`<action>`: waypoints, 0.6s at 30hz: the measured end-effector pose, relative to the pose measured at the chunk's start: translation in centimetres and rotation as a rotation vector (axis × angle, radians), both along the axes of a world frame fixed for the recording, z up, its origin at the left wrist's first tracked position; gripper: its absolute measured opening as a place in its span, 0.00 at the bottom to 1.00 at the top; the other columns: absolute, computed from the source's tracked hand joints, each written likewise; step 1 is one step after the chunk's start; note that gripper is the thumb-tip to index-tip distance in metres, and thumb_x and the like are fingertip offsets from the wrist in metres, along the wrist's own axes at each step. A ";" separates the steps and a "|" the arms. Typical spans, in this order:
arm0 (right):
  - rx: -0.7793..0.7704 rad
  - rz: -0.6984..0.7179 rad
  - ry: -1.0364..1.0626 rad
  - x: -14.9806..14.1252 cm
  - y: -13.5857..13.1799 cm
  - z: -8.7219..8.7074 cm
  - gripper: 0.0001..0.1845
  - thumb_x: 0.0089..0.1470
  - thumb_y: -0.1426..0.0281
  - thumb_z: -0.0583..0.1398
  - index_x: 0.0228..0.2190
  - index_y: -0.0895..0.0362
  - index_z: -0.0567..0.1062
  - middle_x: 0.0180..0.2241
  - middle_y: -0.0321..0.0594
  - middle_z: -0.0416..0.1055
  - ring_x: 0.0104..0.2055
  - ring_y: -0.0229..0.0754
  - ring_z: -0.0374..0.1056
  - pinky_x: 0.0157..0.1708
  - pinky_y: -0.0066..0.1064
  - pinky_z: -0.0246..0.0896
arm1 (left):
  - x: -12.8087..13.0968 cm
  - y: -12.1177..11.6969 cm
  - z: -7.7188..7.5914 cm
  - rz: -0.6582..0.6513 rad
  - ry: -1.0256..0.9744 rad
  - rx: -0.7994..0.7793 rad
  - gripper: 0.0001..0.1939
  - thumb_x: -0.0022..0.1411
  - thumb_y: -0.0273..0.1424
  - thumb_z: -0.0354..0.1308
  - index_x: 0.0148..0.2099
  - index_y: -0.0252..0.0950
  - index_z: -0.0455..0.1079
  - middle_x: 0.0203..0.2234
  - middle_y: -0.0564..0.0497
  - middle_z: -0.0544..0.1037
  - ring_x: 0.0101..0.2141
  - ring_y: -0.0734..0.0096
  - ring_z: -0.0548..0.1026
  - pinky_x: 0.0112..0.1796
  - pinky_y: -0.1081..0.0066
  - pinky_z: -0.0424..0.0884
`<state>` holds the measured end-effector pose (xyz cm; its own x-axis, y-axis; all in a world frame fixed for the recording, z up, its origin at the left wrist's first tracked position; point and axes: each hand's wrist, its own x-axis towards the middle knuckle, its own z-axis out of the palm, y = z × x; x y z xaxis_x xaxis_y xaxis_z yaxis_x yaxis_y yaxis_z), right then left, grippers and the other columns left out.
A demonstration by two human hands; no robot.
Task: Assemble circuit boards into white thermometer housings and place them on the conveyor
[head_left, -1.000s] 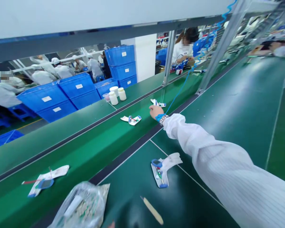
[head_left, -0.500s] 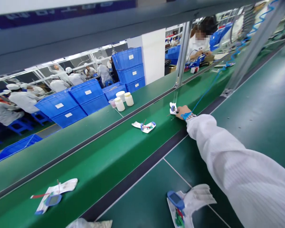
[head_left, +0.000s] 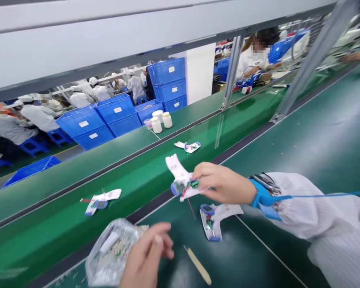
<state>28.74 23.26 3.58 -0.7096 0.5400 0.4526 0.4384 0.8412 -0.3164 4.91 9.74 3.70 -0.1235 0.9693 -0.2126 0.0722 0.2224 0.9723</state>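
My right hand [head_left: 225, 182], with a blue wrist strap, grips a white gun-shaped plastic housing [head_left: 179, 173] by one end, above the belt's near edge. The housing is open, showing a green circuit board, a blue part and a dangling red wire. My left hand [head_left: 150, 256] is half curled with its fingers apart and nothing in it. Beside it sits a clear plastic bag [head_left: 108, 256] of small parts. Below my right hand, a second white housing [head_left: 219, 224] with a blue-framed display lies on the bench. A beige-handled pointed tool [head_left: 199, 267] lies to the right of my left hand.
Two more open housings, one at left [head_left: 103, 201] and one farther back [head_left: 188, 147], lie on the green conveyor belt [head_left: 63, 228]. White jars [head_left: 156, 125] stand beyond it. A metal post [head_left: 232, 72] rises behind. Blue crates [head_left: 168, 84] and co-workers are farther off.
My right hand has come back from the belt with a housing in its grip. My left hand has entered from below. The view has shifted, bringing the bag and pointed tool into sight.
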 end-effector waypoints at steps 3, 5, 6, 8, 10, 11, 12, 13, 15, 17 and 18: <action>0.255 0.289 -0.027 -3.3 -4.3 2.3 0.14 0.56 0.79 0.53 0.21 0.59 0.70 0.37 0.43 0.72 0.41 0.41 0.62 0.40 0.32 0.62 | -0.1 0.4 0.8 0.068 -0.289 -0.119 0.21 0.52 0.48 0.63 0.36 0.34 0.73 0.20 0.53 0.76 0.17 0.76 0.73 0.21 0.78 0.67; 0.376 0.362 -0.093 -4.9 -6.1 3.2 0.14 0.56 0.79 0.53 0.20 0.60 0.69 0.33 0.44 0.70 0.38 0.41 0.60 0.35 0.32 0.60 | -0.8 -0.3 1.0 0.072 -0.378 -0.200 0.20 0.49 0.46 0.66 0.36 0.34 0.71 0.19 0.54 0.76 0.15 0.77 0.72 0.19 0.80 0.65; 0.417 0.386 -0.129 -5.6 -6.8 3.6 0.14 0.56 0.78 0.54 0.20 0.60 0.69 0.32 0.43 0.69 0.37 0.42 0.60 0.33 0.32 0.59 | -1.2 -0.9 1.1 0.074 -0.404 -0.229 0.20 0.48 0.45 0.66 0.35 0.34 0.70 0.19 0.54 0.77 0.15 0.77 0.73 0.18 0.80 0.66; 0.477 0.441 -0.189 -6.7 -7.9 4.0 0.14 0.57 0.76 0.54 0.21 0.59 0.70 0.29 0.43 0.68 0.35 0.42 0.59 0.32 0.33 0.57 | -2.0 -2.2 0.9 0.075 -0.447 -0.271 0.21 0.48 0.46 0.65 0.35 0.34 0.68 0.20 0.52 0.77 0.15 0.75 0.74 0.18 0.79 0.67; 0.491 0.488 -0.225 -7.6 -8.9 4.3 0.15 0.57 0.75 0.53 0.21 0.58 0.71 0.28 0.42 0.67 0.34 0.43 0.60 0.32 0.34 0.57 | -2.7 -3.5 0.5 0.056 -0.503 -0.310 0.20 0.49 0.45 0.64 0.34 0.33 0.69 0.20 0.50 0.78 0.15 0.75 0.74 0.17 0.79 0.68; 0.490 0.506 -0.243 -8.0 -9.4 4.5 0.15 0.58 0.75 0.53 0.21 0.58 0.72 0.27 0.42 0.67 0.34 0.43 0.60 0.32 0.34 0.57 | -3.0 -4.1 0.3 0.044 -0.530 -0.322 0.19 0.49 0.43 0.64 0.34 0.33 0.69 0.20 0.49 0.77 0.15 0.75 0.74 0.17 0.79 0.68; 0.493 0.521 -0.262 -8.4 -9.9 4.6 0.15 0.57 0.75 0.53 0.21 0.57 0.72 0.27 0.42 0.67 0.34 0.43 0.60 0.32 0.35 0.57 | -3.2 -4.6 0.0 0.034 -0.556 -0.328 0.17 0.49 0.41 0.65 0.34 0.32 0.70 0.19 0.49 0.77 0.14 0.75 0.73 0.17 0.79 0.68; 0.499 0.531 -0.284 -8.8 -10.4 4.7 0.15 0.57 0.75 0.53 0.21 0.57 0.73 0.26 0.42 0.66 0.34 0.43 0.60 0.32 0.35 0.57 | -3.4 -5.0 -0.2 0.029 -0.578 -0.328 0.16 0.48 0.39 0.65 0.34 0.32 0.70 0.19 0.48 0.77 0.14 0.75 0.73 0.17 0.78 0.69; 0.521 0.545 -0.326 -9.5 -11.2 4.9 0.14 0.57 0.75 0.54 0.21 0.57 0.73 0.26 0.42 0.66 0.34 0.44 0.61 0.31 0.36 0.57 | -3.7 -5.7 -0.7 0.043 -0.616 -0.309 0.15 0.46 0.37 0.67 0.32 0.32 0.70 0.19 0.49 0.77 0.15 0.76 0.72 0.17 0.77 0.70; 0.521 0.537 -0.339 -10.2 -11.6 4.8 0.14 0.55 0.76 0.55 0.20 0.58 0.72 0.25 0.41 0.66 0.33 0.44 0.61 0.31 0.35 0.57 | -4.0 -6.4 -0.9 0.089 -0.634 -0.270 0.15 0.45 0.36 0.68 0.30 0.33 0.70 0.19 0.51 0.76 0.16 0.77 0.72 0.19 0.78 0.70; 0.500 0.526 -0.329 -10.5 -11.7 4.6 0.13 0.54 0.76 0.56 0.20 0.58 0.72 0.25 0.41 0.66 0.32 0.43 0.60 0.30 0.35 0.57 | -4.2 -6.8 -1.0 0.121 -0.634 -0.247 0.15 0.44 0.36 0.69 0.30 0.33 0.69 0.19 0.52 0.76 0.16 0.78 0.72 0.19 0.79 0.70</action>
<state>18.20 11.57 8.17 -0.9543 -0.1151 0.2757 -0.0507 0.9718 0.2303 0.75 2.90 2.73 -0.0063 0.8706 -0.4919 -0.5329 0.4133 0.7384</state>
